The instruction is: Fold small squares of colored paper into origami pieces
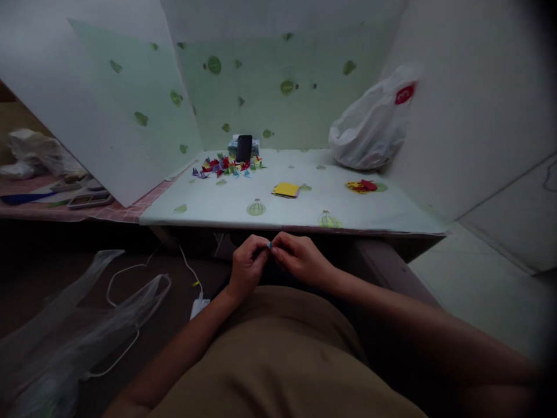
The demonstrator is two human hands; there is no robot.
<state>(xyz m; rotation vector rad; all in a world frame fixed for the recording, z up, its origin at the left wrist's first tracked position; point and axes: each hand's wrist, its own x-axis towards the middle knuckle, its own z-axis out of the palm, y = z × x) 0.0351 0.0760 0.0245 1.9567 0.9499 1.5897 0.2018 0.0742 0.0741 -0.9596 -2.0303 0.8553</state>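
Blue piece (269,245), pinched, direction and axis unclear

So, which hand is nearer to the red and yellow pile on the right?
The right hand, in front of the table and left of the red and yellow pile. The left hand is also in front, farther left.

Left of the frame's upper centre, we see crisp, paper-like facets on the folded pieces (224,167); near the middle, flat matt paper in the yellow stack (286,190). The phone (244,149) looks smooth and dark. We note crinkled white plastic in the bag (368,133) at upper right, filmy see-through plastic in the wrapper (89,337) at lower left, and soft matt cloth in the brown shirt (278,354) at bottom centre.
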